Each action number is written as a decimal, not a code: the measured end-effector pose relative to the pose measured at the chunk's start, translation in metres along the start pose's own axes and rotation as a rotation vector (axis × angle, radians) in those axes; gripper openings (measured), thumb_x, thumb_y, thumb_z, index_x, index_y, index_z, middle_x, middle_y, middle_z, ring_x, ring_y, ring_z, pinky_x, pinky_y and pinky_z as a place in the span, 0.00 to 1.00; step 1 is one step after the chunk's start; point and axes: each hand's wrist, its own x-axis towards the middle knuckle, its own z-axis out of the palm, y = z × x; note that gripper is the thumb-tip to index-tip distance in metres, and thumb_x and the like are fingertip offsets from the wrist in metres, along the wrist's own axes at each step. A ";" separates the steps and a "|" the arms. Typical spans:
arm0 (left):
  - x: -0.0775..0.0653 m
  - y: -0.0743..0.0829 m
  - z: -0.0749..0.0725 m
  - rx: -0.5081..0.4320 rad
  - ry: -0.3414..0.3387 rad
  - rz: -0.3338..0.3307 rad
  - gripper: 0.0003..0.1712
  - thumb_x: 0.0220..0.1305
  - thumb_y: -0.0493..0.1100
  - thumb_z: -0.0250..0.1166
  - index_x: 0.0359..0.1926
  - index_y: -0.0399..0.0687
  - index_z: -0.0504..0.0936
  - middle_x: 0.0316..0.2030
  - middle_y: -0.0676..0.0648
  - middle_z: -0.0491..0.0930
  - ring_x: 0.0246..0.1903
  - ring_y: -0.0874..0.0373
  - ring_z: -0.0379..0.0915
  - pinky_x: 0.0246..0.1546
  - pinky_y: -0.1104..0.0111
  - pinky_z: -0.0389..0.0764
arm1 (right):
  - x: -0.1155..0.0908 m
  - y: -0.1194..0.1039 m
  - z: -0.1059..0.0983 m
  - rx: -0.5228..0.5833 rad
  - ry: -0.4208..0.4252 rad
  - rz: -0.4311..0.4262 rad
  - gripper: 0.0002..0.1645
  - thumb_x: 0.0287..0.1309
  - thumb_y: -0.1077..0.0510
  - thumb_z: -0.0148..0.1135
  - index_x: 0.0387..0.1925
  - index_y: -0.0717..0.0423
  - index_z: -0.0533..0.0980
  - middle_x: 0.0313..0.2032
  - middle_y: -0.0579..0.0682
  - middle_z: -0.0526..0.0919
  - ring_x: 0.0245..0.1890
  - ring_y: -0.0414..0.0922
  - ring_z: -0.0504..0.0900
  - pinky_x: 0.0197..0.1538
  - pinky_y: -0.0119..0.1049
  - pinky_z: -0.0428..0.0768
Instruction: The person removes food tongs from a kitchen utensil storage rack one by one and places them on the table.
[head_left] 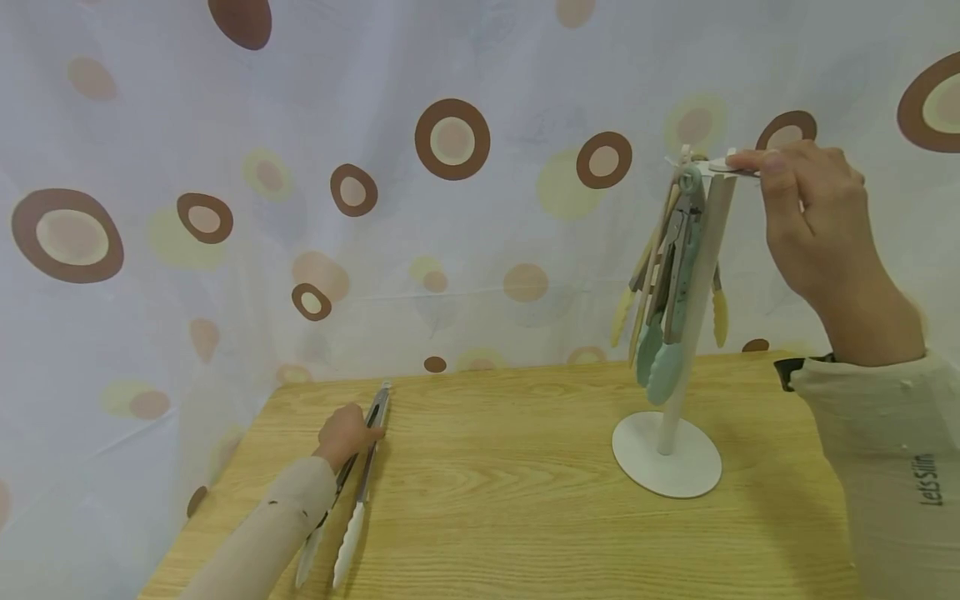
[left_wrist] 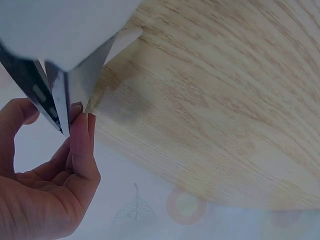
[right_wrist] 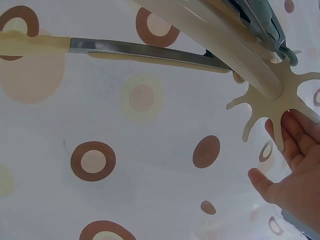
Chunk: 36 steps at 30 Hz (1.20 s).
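In the head view my left hand (head_left: pixel 348 433) pinches a pair of metal tongs with white tips (head_left: pixel 348 546) at the left of the table. The left wrist view shows thumb and fingers on either side of the metal arms (left_wrist: pixel 82 82). My right hand (head_left: pixel 821 217) touches the top of a white utensil stand (head_left: pixel 693 333) at the right. In the right wrist view its fingers reach to a hook of the star-shaped top (right_wrist: pixel 274 97), thumb held apart. From the stand hang teal-tipped tongs (head_left: pixel 666 371), yellow-tipped tongs (head_left: pixel 622 317) and a slim wooden utensil (head_left: pixel 639 329).
The stand rises from a round white base (head_left: pixel 637 462) on the wood-grain table (head_left: pixel 495 483). Behind the table hangs a pale curtain (head_left: pixel 480 250) with brown, yellow and peach circles. Hooks spread outward from the stand's top.
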 end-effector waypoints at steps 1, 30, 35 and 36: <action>0.000 0.000 0.000 0.003 0.003 0.002 0.24 0.60 0.48 0.67 0.16 0.47 0.65 0.12 0.53 0.60 0.13 0.61 0.55 0.13 0.71 0.56 | 0.000 0.000 0.000 0.000 -0.002 0.000 0.24 0.75 0.53 0.41 0.49 0.63 0.80 0.41 0.41 0.75 0.44 0.46 0.68 0.55 0.44 0.60; -0.002 -0.006 -0.004 0.021 -0.101 0.074 0.25 0.66 0.48 0.61 0.14 0.48 0.64 0.13 0.53 0.58 0.15 0.61 0.53 0.18 0.70 0.59 | 0.003 -0.003 -0.002 0.010 -0.037 0.009 0.26 0.75 0.53 0.38 0.51 0.65 0.79 0.44 0.66 0.77 0.47 0.62 0.67 0.61 0.54 0.56; 0.000 -0.006 -0.018 0.006 -0.135 0.081 0.27 0.69 0.49 0.58 0.14 0.49 0.61 0.13 0.53 0.55 0.15 0.62 0.49 0.22 0.67 0.62 | 0.001 -0.004 -0.002 0.020 -0.023 0.007 0.24 0.75 0.54 0.40 0.50 0.64 0.79 0.41 0.40 0.78 0.46 0.46 0.69 0.61 0.52 0.57; 0.001 -0.006 -0.022 0.002 -0.131 0.082 0.28 0.69 0.49 0.58 0.13 0.49 0.60 0.13 0.53 0.54 0.15 0.62 0.48 0.22 0.67 0.62 | 0.001 -0.003 -0.001 0.022 -0.016 0.008 0.24 0.75 0.54 0.41 0.49 0.64 0.80 0.41 0.32 0.75 0.44 0.40 0.68 0.60 0.50 0.58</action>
